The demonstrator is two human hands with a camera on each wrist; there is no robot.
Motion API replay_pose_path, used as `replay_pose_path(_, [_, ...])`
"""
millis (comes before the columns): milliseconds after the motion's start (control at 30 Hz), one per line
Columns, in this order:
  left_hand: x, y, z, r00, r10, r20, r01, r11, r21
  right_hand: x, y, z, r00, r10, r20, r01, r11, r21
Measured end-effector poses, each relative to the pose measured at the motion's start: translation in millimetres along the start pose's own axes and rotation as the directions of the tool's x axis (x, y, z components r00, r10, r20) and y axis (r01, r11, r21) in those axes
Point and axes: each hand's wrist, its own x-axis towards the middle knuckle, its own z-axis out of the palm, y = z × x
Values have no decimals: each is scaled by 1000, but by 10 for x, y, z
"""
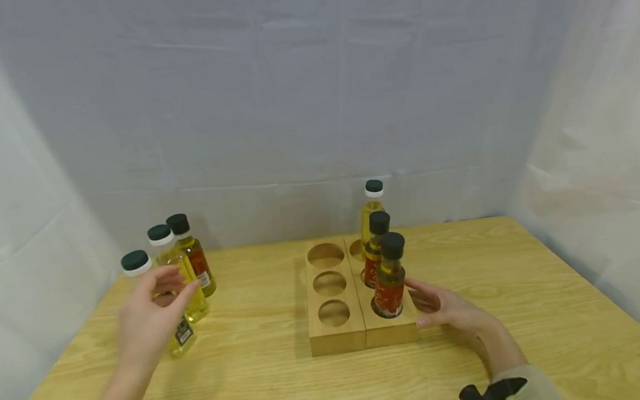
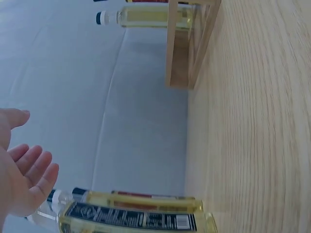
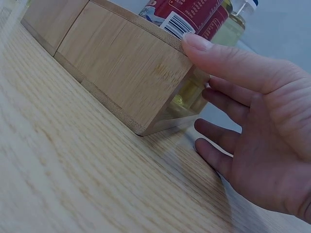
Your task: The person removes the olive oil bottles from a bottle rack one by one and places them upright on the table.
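Observation:
At the left my left hand [image 1: 146, 314] hovers beside a group of oil bottles, fingers loosely bent, holding nothing. The nearest oil bottle [image 2: 131, 217] has a black label, and the hand partly covers it in the head view. Behind it stand another yellow oil bottle [image 1: 195, 298] and a red-labelled bottle [image 1: 199, 263]. My right hand [image 1: 454, 310] is at the right side of a two-part wooden rack [image 1: 338, 342]; its thumb lies at the near corner [image 3: 182, 53], fingers extended along the side. Close to it, a red-labelled bottle [image 1: 389, 291] stands in the front right hole.
Behind that bottle, another red-labelled bottle [image 1: 373, 264] and a yellow oil bottle [image 1: 365, 221] stand in the rack's right column. Three round holes, among them the middle hole [image 1: 329, 283], line the left column. White sheeting [image 1: 314, 113] hangs around the wooden table [image 1: 254, 378].

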Motion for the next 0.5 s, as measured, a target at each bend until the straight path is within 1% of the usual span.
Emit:
replay_pose_path(67, [3, 35, 56, 999, 13, 42, -12, 1000, -7, 5, 6, 0, 1000, 3, 1, -3, 1000, 4])
replay_pose_path(200, [13, 110, 185, 993, 15, 120, -12, 1000, -24, 11, 16, -2, 1000, 7, 2, -7, 1000, 5])
replay_pose_path(367, [31, 203, 352, 982, 27, 189, -18, 999, -52, 10, 18, -5, 1000, 4, -1, -4, 1000, 3])
replay_pose_path(500, [48, 275, 491, 970, 26, 240, -9, 997, -72, 2, 13, -6, 1000, 1, -3, -1, 1000, -3])
